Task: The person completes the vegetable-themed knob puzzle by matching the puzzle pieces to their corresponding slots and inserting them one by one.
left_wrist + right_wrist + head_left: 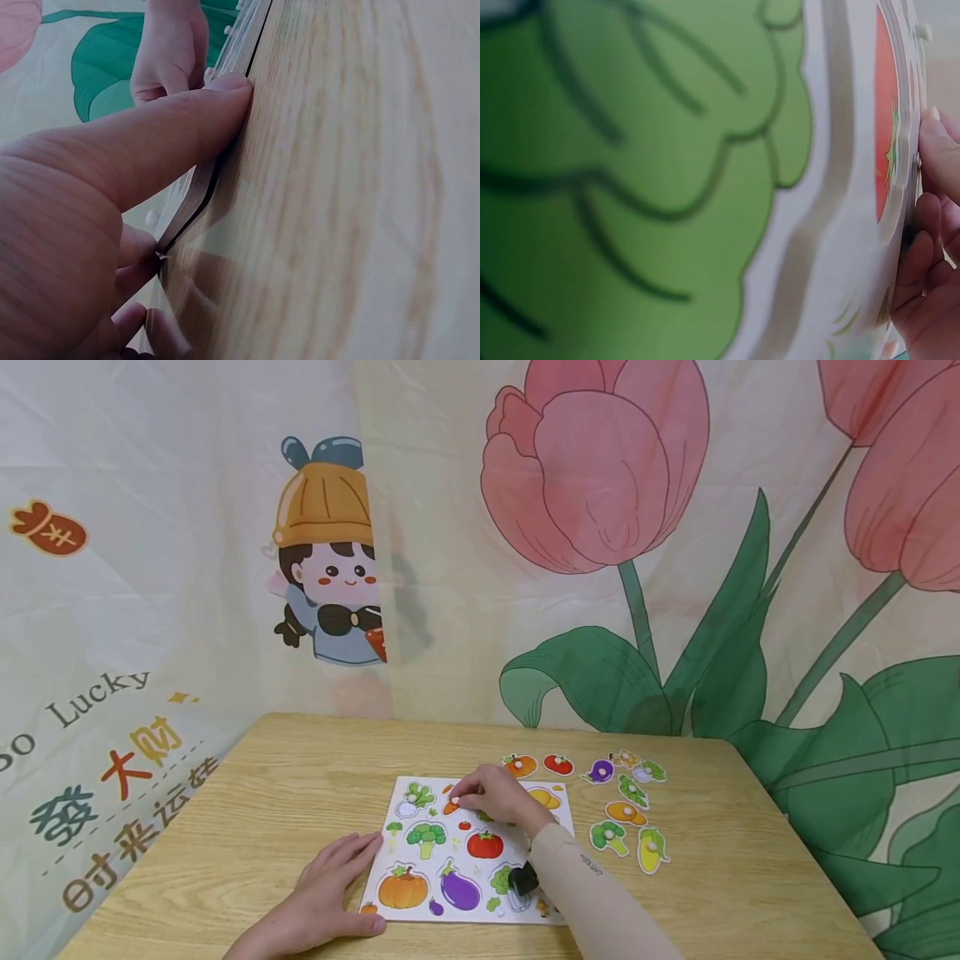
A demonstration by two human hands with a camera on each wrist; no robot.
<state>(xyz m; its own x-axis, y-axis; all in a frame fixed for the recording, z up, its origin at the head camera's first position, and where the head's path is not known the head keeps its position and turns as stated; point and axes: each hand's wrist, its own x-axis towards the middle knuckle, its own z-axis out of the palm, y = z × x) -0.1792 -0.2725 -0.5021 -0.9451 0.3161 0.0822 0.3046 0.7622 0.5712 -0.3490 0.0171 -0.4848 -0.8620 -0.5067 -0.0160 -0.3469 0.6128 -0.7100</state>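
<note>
A white vegetable puzzle board (pixel 408 917) lies on the table with a tomato (pixel 485 844), an eggplant (pixel 460 891) and a pumpkin (pixel 402 887) pictured on it. Near its top edge, my right hand (pixel 495 793) pinches a small carrot piece (pixel 450 808) by its white knob, right over the board. My left hand (pixel 330 885) rests at the board's lower left, fingers along the left edge and thumb by the front corner. The left wrist view shows that thumb (pixel 180 124) extended against the board's edge. In the right wrist view, a large green leafy picture (pixel 667 150) fills the foreground.
Several knobbed vegetable pieces lie right of the board, among them a pumpkin piece (pixel 520 766), a tomato piece (pixel 558 765), an eggplant piece (pixel 598 772), a broccoli piece (pixel 608 838) and a corn piece (pixel 652 850). A printed curtain (pixel 450 677) hangs behind the wooden table (pixel 300 777).
</note>
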